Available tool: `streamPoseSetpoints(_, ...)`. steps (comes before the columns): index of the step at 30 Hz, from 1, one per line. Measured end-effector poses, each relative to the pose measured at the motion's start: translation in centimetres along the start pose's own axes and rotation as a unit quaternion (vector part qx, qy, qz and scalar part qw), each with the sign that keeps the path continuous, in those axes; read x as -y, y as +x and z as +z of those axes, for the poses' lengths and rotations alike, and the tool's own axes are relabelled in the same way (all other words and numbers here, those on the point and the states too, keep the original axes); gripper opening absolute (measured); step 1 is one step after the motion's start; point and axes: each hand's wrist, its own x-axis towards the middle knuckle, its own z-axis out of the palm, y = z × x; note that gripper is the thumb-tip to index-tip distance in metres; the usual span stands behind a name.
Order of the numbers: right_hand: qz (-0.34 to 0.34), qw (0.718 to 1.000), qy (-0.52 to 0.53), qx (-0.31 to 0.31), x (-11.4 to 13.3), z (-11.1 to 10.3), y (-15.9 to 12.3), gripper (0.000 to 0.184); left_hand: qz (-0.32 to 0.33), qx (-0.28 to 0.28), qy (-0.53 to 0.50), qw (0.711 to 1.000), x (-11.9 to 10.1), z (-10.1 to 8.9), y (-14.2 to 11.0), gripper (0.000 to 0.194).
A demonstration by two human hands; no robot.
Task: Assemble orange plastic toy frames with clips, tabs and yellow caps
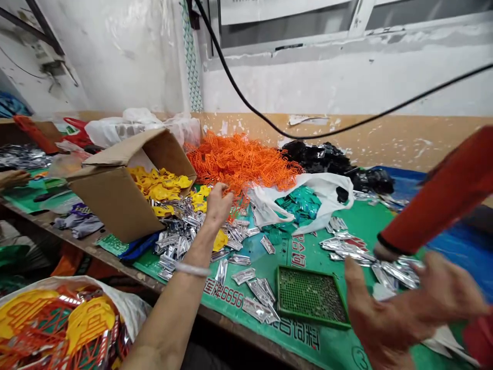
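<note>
My left hand point(217, 205) reaches out over the bench, fingers apart and slightly blurred, holding nothing. It is nearest to a pile of orange plastic lattice pieces point(239, 162) and a scatter of silver foil pieces point(179, 241). My right hand point(404, 308) hovers low at the right, fingers spread, just beside more silver foil pieces point(396, 270). Next to it lies a green perforated tray point(310, 297). A tipped cardboard box point(115, 203) holds yellow plastic pieces point(159, 185). A white bag point(308, 203) holds teal pieces.
A red sleeve with a black cuff point(439, 195) enters from the right above my right hand. Another person's hand point(13, 179) shows at the left edge. A black cable point(308, 123) hangs across the view. A full sack point(65, 324) sits below the bench's front edge.
</note>
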Motion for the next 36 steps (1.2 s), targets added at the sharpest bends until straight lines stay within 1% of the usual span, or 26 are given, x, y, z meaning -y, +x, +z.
streamPoseSetpoints(1, -0.03, 1.0, -0.004, -0.003, 0.3, 0.4, -0.4, 0.073, -0.015, -0.001, -0.056, 0.998, -0.1, -0.5, -1.3, 0.023)
streamPoseSetpoints(2, -0.053, 0.998, 0.007, 0.032, 0.5, 0.9, -0.8, 0.055, -0.032, 0.004, -0.11, 0.993, 0.0, -1.0, -2.7, 0.02)
streamPoseSetpoints(3, -0.06, 0.993, 0.029, 0.093, 0.5, 1.6, -1.0, 0.04, -0.051, 0.011, -0.159, 0.986, 0.2, -1.3, -4.1, 0.017)
streamPoseSetpoints(4, -0.044, 0.98, 0.05, 0.185, 0.3, 2.6, -1.1, 0.03, -0.072, 0.02, -0.204, 0.976, 0.6, -1.4, -5.6, 0.014)
streamPoseSetpoints(5, -0.018, 0.957, 0.053, 0.283, 0.1, 3.7, -1.1, 0.025, -0.096, 0.03, -0.243, 0.965, 1.1, -1.5, -7.0, 0.013)
streamPoseSetpoints(6, -0.006, 0.938, 0.046, 0.342, -0.3, 4.9, -1.0, 0.022, -0.122, 0.038, -0.277, 0.952, 1.6, -1.4, -8.3, 0.015)
streamPoseSetpoints(7, 0.0, 0.924, 0.035, 0.382, -0.6, 6.2, -0.8, 0.019, -0.149, 0.044, -0.305, 0.94, 2.2, -1.3, -9.5, 0.018)
streamPoseSetpoints(10, 0.011, 0.884, -0.011, 0.468, -1.0, 9.9, -0.1, 0.017, -0.22, 0.061, -0.361, 0.904, 3.7, -0.7, -12.5, 0.023)
streamPoseSetpoints(12, 0.009, 0.856, -0.045, 0.515, -0.7, 11.8, 0.3, 0.022, -0.256, 0.077, -0.381, 0.885, 4.4, -0.5, -13.9, 0.024)
streamPoseSetpoints(14, -0.007, 0.831, -0.07, 0.551, 0.0, 13.0, 0.5, 0.029, -0.277, 0.089, -0.394, 0.872, 4.8, -0.6, -15.0, 0.025)
streamPoseSetpoints(17, -0.037, 0.806, -0.093, 0.584, 0.9, 13.8, 0.3, 0.03, -0.292, 0.102, -0.408, 0.859, 5.0, -1.0, -15.9, 0.028)
streamPoseSetpoints(19, -0.047, 0.798, -0.104, 0.592, 1.2, 14.0, 0.1, 0.029, -0.298, 0.11, -0.416, 0.852, 5.0, -1.3, -16.1, 0.029)
streamPoseSetpoints(21, -0.053, 0.796, -0.105, 0.594, 1.3, 14.1, 0.0, 0.03, -0.301, 0.119, -0.424, 0.846, 4.9, -1.4, -16.3, 0.03)
streamPoseSetpoints(23, -0.053, 0.801, -0.091, 0.59, 1.3, 14.2, 0.0, 0.031, -0.302, 0.127, -0.433, 0.84, 4.9, -1.4, -16.4, 0.03)
streamPoseSetpoints(26, -0.035, 0.819, -0.051, 0.571, 1.1, 14.0, 0.7, 0.032, -0.3, 0.131, -0.448, 0.832, 5.0, -1.4, -16.6, 0.029)
streamPoseSetpoints(28, -0.014, 0.835, -0.008, 0.551, 1.2, 13.3, 1.3, 0.03, -0.3, 0.123, -0.457, 0.829, 5.1, -1.7, -16.6, 0.03)
streamPoseSetpoints(30, 0.01, 0.84, 0.056, 0.539, 1.5, 11.8, 1.7, 0.022, -0.304, 0.112, -0.466, 0.824, 5.3, -2.0, -16.4, 0.03)
streamPoseSetpoints(31, 0.022, 0.834, 0.096, 0.543, 1.9, 10.7, 1.8, 0.021, -0.307, 0.109, -0.47, 0.82, 5.3, -2.1, -16.3, 0.029)
streamPoseSetpoints(32, 0.032, 0.82, 0.139, 0.554, 2.3, 9.5, 1.7, 0.024, -0.312, 0.109, -0.474, 0.816, 5.3, -2.2, -16.2, 0.028)
streamPoseSetpoints(33, 0.04, 0.797, 0.185, 0.573, 2.9, 8.2, 1.4, 0.025, -0.317, 0.113, -0.477, 0.812, 5.3, -2.3, -16.1, 0.027)
streamPoseSetpoints(35, 0.056, 0.743, 0.273, 0.609, 4.4, 5.8, 0.5, 0.023, -0.322, 0.129, -0.482, 0.804, 5.2, -2.2, -16.2, 0.025)
streamPoseSetpoints(36, 0.079, 0.706, 0.331, 0.621, 5.2, 4.9, -0.1, 0.024, -0.32, 0.141, -0.483, 0.803, 5.1, -2.1, -16.3, 0.024)
